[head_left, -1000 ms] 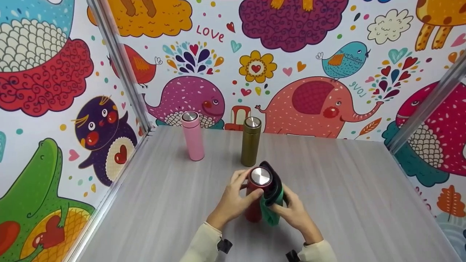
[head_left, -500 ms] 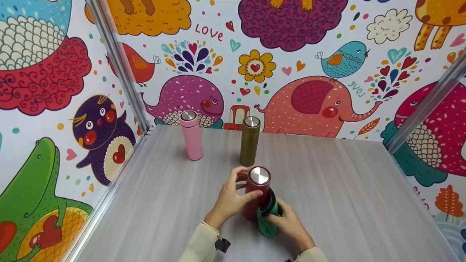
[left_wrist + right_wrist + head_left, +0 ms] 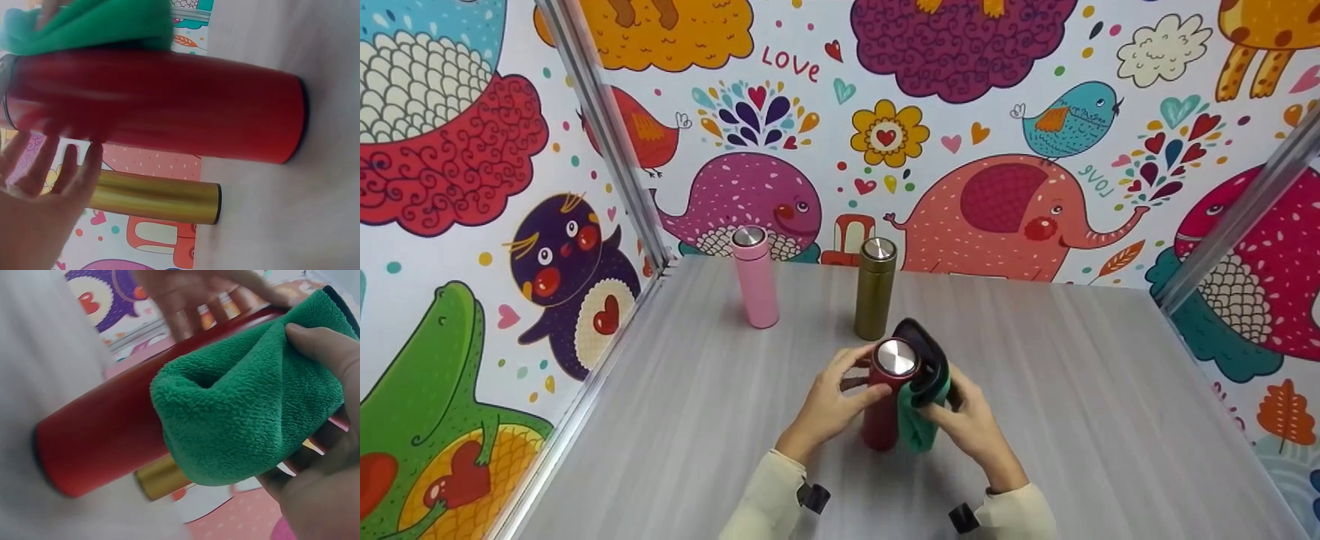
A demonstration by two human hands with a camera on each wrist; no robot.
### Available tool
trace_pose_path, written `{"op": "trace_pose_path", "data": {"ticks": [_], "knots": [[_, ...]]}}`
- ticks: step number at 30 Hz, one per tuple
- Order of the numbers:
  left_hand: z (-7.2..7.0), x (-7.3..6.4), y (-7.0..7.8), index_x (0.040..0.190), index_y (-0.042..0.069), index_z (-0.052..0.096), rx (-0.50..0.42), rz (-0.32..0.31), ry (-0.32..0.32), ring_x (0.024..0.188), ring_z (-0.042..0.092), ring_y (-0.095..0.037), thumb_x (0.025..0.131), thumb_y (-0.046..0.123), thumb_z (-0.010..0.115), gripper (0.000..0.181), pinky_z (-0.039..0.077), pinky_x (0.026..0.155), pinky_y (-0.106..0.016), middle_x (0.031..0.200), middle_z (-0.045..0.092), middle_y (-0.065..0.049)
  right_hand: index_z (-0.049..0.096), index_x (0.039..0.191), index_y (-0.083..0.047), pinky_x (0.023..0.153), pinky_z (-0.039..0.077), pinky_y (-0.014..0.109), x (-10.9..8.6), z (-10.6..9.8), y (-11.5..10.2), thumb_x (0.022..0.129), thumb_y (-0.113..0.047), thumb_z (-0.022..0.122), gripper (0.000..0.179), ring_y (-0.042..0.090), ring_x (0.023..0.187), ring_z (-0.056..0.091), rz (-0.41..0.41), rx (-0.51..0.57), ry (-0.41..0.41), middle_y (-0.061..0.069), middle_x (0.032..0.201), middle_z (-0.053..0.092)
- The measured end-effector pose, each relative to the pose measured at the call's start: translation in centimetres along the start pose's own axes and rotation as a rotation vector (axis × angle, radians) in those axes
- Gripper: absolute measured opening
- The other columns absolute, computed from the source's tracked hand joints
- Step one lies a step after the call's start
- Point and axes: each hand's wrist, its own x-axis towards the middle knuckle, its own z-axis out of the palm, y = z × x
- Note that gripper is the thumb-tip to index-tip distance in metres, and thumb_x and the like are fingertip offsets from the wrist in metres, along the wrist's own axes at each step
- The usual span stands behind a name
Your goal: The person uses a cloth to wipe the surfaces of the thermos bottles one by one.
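Note:
An upright red thermos flask with a shiny steel-topped lid is at the middle of the table. My left hand holds it near the top, thumb at the front and fingers around its left side. In my right hand is a folded green cloth with a dark edging, pinched between thumb and fingers. The cloth lies against the upper right side of the flask, as the right wrist view shows. The lower body of the flask is uncovered in the left wrist view.
Behind the red flask stands an olive-gold thermos flask. A pink thermos flask is farther left. Both stand upright on the grey table. Cartoon-printed panels with metal edge strips enclose the back and sides.
The right hand and green cloth slid down the flask's right side, then came back up near the lid. The left hand has kept its hold, and the red flask has hardly moved.

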Motion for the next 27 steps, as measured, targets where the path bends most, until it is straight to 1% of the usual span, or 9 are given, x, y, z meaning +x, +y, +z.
{"op": "trace_pose_path", "data": {"ticks": [3, 5, 8, 9, 13, 15, 19, 23, 27], "knots": [[-0.1, 0.1, -0.2, 0.143, 0.014, 0.056, -0.005, 0.004, -0.01, 0.112, 0.058, -0.021, 0.091, 0.025, 0.077, 0.058, 0.054, 0.093, -0.036, 0.124, 0.057, -0.003, 0.057, 0.13, 0.006, 0.089, 0.051, 0.025, 0.5, 0.1, -1.5, 0.082, 0.019, 0.068, 0.051, 0.019, 0.102, 0.059, -0.064, 0.011, 0.023, 0.014, 0.117, 0.064], [-0.2, 0.0, -0.3, 0.144, 0.014, 0.055, -0.035, 0.0, -0.019, 0.112, 0.059, -0.021, 0.091, 0.023, 0.076, 0.057, 0.054, 0.093, -0.036, 0.123, 0.059, -0.003, 0.056, 0.13, 0.01, 0.089, 0.051, 0.025, 0.7, 0.2, -2.6, 0.081, 0.022, 0.067, 0.052, 0.018, 0.102, 0.059, -0.103, 0.026, 0.025, 0.018, 0.117, 0.063], [-0.4, -0.1, -0.4, 0.141, 0.014, 0.055, -0.077, 0.006, -0.027, 0.115, 0.06, -0.021, 0.093, 0.019, 0.074, 0.052, 0.053, 0.095, -0.037, 0.125, 0.061, -0.003, 0.054, 0.131, 0.012, 0.091, 0.05, 0.024, 0.7, 0.4, -3.7, 0.081, 0.022, 0.066, 0.053, 0.017, 0.105, 0.059, -0.137, 0.044, 0.013, 0.021, 0.119, 0.061], [-0.4, -0.2, -0.4, 0.14, 0.013, 0.055, -0.093, 0.01, -0.03, 0.116, 0.06, -0.021, 0.094, 0.018, 0.073, 0.05, 0.052, 0.097, -0.038, 0.126, 0.062, -0.004, 0.053, 0.132, 0.012, 0.092, 0.05, 0.024, 0.6, 0.3, -3.5, 0.081, 0.022, 0.066, 0.054, 0.017, 0.107, 0.059, -0.133, 0.039, 0.006, 0.022, 0.121, 0.061], [-0.2, -0.3, -0.3, 0.142, 0.011, 0.053, -0.12, 0.032, -0.045, 0.123, 0.057, -0.022, 0.097, 0.016, 0.068, 0.047, 0.048, 0.101, -0.042, 0.134, 0.06, -0.005, 0.053, 0.137, 0.006, 0.096, 0.048, 0.026, 0.1, 0.2, -1.1, 0.082, 0.018, 0.069, 0.059, 0.02, 0.112, 0.058, -0.083, 0.005, -0.022, 0.02, 0.126, 0.061], [0.1, -0.4, -0.2, 0.145, 0.011, 0.05, -0.12, 0.028, -0.047, 0.126, 0.055, -0.022, 0.097, 0.019, 0.068, 0.052, 0.046, 0.104, -0.042, 0.139, 0.057, -0.004, 0.054, 0.138, 0.001, 0.097, 0.048, 0.027, -0.3, 0.2, 0.4, 0.083, 0.014, 0.072, 0.059, 0.021, 0.113, 0.058, -0.022, -0.015, -0.04, 0.017, 0.127, 0.061], [0.8, -0.5, 0.1, 0.15, 0.016, 0.046, -0.059, -0.02, -0.023, 0.129, 0.05, -0.019, 0.093, 0.032, 0.073, 0.065, 0.044, 0.105, -0.039, 0.142, 0.052, 0.001, 0.056, 0.138, -0.006, 0.102, 0.044, 0.029, -1.3, 0.4, 2.3, 0.085, 0.003, 0.075, 0.057, 0.022, 0.118, 0.055, 0.09, -0.021, -0.074, 0.01, 0.13, 0.061], [1.3, -0.4, 0.1, 0.148, 0.02, 0.047, 0.016, -0.067, 0.016, 0.127, 0.049, -0.017, 0.087, 0.042, 0.078, 0.072, 0.045, 0.104, -0.041, 0.137, 0.052, 0.003, 0.056, 0.139, -0.008, 0.107, 0.039, 0.036, -2.2, 0.7, 3.9, 0.087, -0.005, 0.076, 0.056, 0.025, 0.126, 0.051, 0.202, -0.026, -0.104, 0.007, 0.134, 0.059], [1.3, -0.3, -0.1, 0.145, 0.02, 0.049, -0.003, -0.08, 0.048, 0.125, 0.052, -0.018, 0.083, 0.039, 0.082, 0.073, 0.047, 0.102, -0.041, 0.134, 0.056, 0.002, 0.055, 0.139, -0.007, 0.108, 0.036, 0.045, -3.0, 1.0, 5.3, 0.087, -0.012, 0.077, 0.057, 0.027, 0.124, 0.05, 0.305, -0.059, -0.144, 0.007, 0.132, 0.06]]}}
